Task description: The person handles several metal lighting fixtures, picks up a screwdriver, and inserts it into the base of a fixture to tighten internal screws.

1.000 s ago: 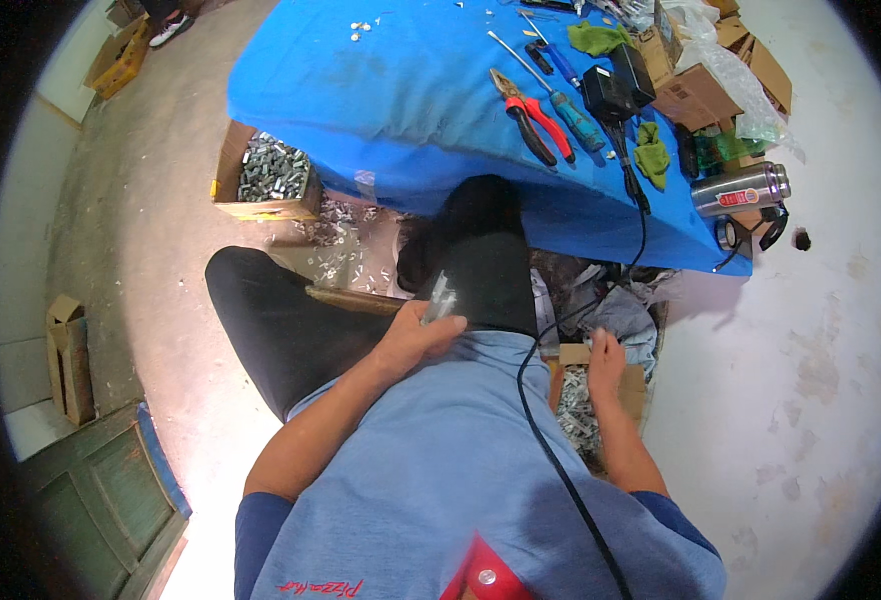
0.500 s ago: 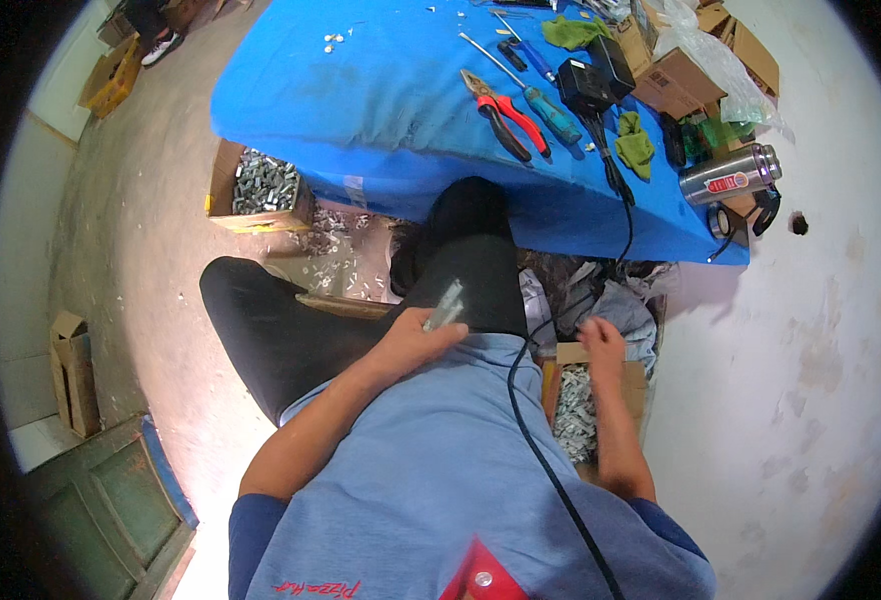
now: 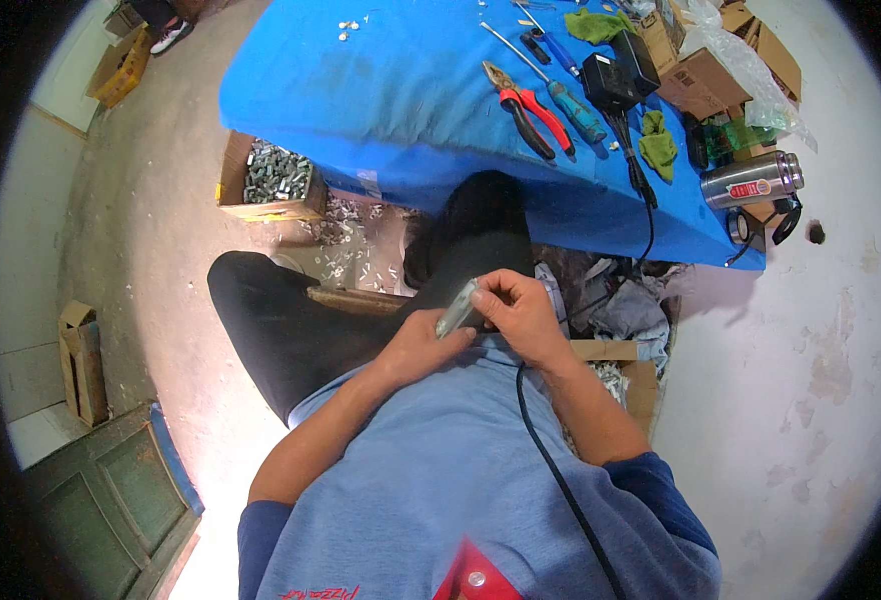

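Note:
Above my lap, my left hand point(image 3: 424, 343) is closed around a pale grey, shiny oblong piece point(image 3: 457, 311), its thumb along the near side. The piece points up and to the right; its exact kind does not show. My right hand point(image 3: 521, 312) meets it at the upper end, thumb and fingertips pinched together there. Whether a small part sits between those fingertips is hidden. Below my right forearm, a cardboard box point(image 3: 644, 391) of small silvery metal parts is partly covered.
Pliers with red-and-black handles point(image 3: 531, 112), a teal screwdriver point(image 3: 576, 112), a black power adapter point(image 3: 611, 82) and a steel flask point(image 3: 753, 181) lie on the blue-covered table point(image 3: 361, 100). Another box of metal parts point(image 3: 277, 177) stands below its left edge. A black cable point(image 3: 561, 475) crosses my shirt.
My right hand has moved left and forward from beside the right-hand parts box to the upper end of the grey piece. My left hand still holds that piece. The view has shifted slightly.

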`<action>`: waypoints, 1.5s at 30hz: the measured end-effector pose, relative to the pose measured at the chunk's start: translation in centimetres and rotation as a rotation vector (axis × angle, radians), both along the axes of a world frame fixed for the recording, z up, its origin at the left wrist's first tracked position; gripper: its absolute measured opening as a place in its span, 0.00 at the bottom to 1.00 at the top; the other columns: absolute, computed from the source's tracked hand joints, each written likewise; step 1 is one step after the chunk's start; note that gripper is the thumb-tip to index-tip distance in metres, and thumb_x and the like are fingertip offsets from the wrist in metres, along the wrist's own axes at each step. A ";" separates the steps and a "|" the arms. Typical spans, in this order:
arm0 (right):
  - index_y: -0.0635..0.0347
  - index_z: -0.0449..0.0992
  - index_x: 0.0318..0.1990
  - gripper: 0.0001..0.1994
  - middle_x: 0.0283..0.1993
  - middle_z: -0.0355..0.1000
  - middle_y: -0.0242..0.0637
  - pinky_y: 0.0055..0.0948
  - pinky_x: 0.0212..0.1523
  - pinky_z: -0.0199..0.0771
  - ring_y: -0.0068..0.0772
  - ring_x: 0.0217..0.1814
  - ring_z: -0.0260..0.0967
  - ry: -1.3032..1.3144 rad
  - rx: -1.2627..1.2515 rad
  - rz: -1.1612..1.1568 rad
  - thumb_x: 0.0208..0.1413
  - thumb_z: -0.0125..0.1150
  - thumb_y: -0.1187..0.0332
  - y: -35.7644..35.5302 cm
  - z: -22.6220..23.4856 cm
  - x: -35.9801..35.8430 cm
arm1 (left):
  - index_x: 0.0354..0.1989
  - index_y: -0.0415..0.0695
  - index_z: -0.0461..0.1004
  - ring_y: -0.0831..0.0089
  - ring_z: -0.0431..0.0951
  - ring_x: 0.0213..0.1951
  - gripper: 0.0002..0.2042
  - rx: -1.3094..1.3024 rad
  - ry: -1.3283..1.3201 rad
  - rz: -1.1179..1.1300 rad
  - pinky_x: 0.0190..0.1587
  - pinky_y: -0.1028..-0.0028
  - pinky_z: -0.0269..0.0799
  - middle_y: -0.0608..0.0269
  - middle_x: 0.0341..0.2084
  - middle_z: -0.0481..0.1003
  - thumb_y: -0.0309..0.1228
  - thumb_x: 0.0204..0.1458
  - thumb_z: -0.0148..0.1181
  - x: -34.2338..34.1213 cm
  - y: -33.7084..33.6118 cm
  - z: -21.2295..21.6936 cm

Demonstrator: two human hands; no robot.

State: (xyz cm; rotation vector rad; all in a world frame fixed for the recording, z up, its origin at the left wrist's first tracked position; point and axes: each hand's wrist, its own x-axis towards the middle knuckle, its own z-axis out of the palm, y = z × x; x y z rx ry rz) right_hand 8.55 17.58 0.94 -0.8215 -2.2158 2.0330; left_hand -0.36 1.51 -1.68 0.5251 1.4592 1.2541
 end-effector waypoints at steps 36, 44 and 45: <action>0.65 0.74 0.32 0.08 0.27 0.73 0.31 0.23 0.31 0.68 0.18 0.30 0.68 0.054 0.160 -0.076 0.52 0.65 0.69 -0.9 -0.6 -3.0 | 0.25 0.47 0.69 0.83 0.51 0.13 0.28 -0.048 -0.498 0.167 0.17 0.80 0.45 0.76 0.10 0.57 0.61 0.59 0.39 -1.2 -0.8 -1.0; 0.66 0.76 0.38 0.08 0.32 0.74 0.31 0.25 0.35 0.71 0.20 0.33 0.69 0.094 0.031 -0.082 0.53 0.63 0.71 -0.8 -1.1 -2.9 | 0.23 0.48 0.67 0.81 0.50 0.12 0.28 -0.035 -0.651 0.199 0.17 0.80 0.48 0.75 0.08 0.55 0.60 0.60 0.35 -1.4 -0.8 -1.2; 0.66 0.76 0.39 0.08 0.33 0.74 0.31 0.24 0.35 0.71 0.20 0.34 0.69 0.097 -0.041 -0.079 0.54 0.63 0.72 -1.0 -1.5 -2.9 | 0.23 0.48 0.67 0.81 0.49 0.11 0.28 -0.008 -0.718 0.206 0.17 0.80 0.48 0.75 0.08 0.55 0.59 0.61 0.34 -1.6 -1.0 -1.6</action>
